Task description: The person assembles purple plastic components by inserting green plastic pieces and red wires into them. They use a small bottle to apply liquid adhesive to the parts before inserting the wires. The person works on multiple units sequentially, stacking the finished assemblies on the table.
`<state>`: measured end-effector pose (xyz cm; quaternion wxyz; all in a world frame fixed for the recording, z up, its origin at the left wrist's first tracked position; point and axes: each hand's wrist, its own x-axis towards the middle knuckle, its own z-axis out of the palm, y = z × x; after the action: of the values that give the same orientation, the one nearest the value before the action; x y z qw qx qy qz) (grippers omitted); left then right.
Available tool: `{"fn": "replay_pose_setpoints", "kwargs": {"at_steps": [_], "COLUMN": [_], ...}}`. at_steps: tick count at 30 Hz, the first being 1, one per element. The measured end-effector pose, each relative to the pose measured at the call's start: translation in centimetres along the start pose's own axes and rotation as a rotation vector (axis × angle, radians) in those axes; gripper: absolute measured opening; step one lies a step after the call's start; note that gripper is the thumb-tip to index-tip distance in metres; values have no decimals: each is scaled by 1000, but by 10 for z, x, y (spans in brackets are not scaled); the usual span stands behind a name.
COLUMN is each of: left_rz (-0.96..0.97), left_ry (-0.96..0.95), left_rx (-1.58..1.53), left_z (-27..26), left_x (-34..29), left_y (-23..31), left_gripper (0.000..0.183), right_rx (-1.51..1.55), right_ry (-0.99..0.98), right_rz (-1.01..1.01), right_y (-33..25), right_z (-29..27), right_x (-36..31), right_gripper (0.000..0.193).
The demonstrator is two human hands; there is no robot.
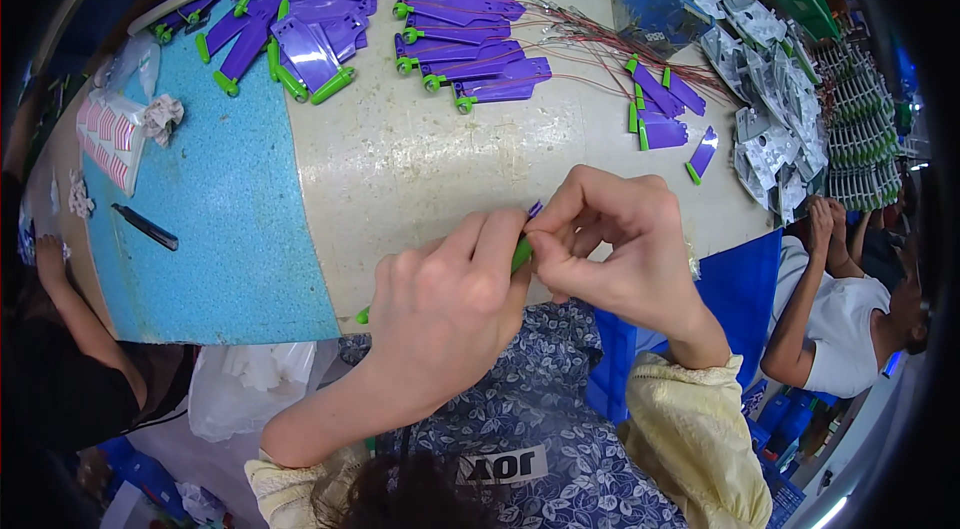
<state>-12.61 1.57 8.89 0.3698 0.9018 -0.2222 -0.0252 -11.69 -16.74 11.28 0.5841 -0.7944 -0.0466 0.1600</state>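
My left hand is closed around a purple-and-green plastic part held over the near edge of the table. A green tip pokes out beside the left wrist, and most of the part is hidden under the fingers. At its other end, my right hand pinches with thumb and fingertips where a small purple bit sticks up. Whether a smaller piece sits between those fingertips is hidden. Beyond both hands lies a row of purple parts with green ends, with thin red wires running off to the right.
A heap of purple-and-green parts lies far left. Smaller ones sit right, by grey metal-looking pieces. A black cutter and crumpled tissue rest on the blue mat. Other people sit at both sides.
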Motion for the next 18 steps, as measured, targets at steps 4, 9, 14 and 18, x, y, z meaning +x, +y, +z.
{"fn": "replay_pose_setpoints", "kwargs": {"at_steps": [4, 9, 14, 18], "left_rz": [1, -10, -22, -103], "left_ry": [-13, -58, -60, 45], "left_rx": [-22, -9, -93, -334], "left_z": [0, 4, 1, 2], "left_x": [2, 2, 7, 10], "left_y": [0, -1, -1, -6], "left_gripper": [27, 21, 17, 23], "right_rx": [145, 146, 453, -29], "right_ry": [-9, -55, -41, 203], "right_rz": [70, 126, 268, -185], "right_y": [2, 5, 5, 39], "right_z": [-1, -3, -9, -15], "right_x": [1, 2, 1, 5], "right_gripper": [7, 6, 12, 17]}}
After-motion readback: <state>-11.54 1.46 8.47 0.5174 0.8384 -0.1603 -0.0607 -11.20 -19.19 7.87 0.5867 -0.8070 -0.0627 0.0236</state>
